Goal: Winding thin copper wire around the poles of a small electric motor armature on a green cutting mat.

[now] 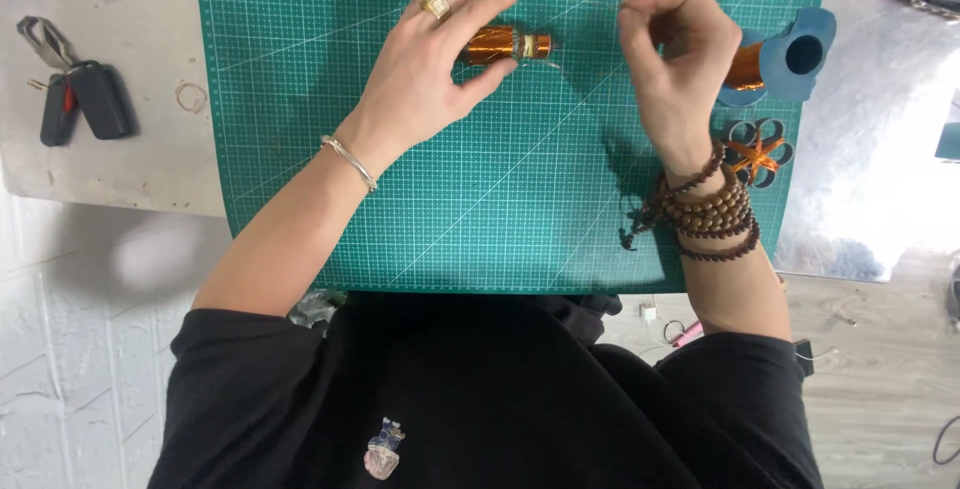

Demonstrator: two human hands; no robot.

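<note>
my left hand (430, 74) lies over the small copper wire coil (505, 46) at the upper middle of the frame, fingers pressing it flat on the green cutting mat (480, 209). my right hand (665, 54), to the right of it, pinches its fingertips closed, seemingly on a fine wire strand (575, 67) running off the coil's end; the strand is too thin to be sure of. i judge this the winding step. the next move calls for steady tension on the strand while the coil stays pinned. a blue spool (785, 59) sits at the mat's right edge, keys (75, 94) at upper left on the table (120, 169).
</note>
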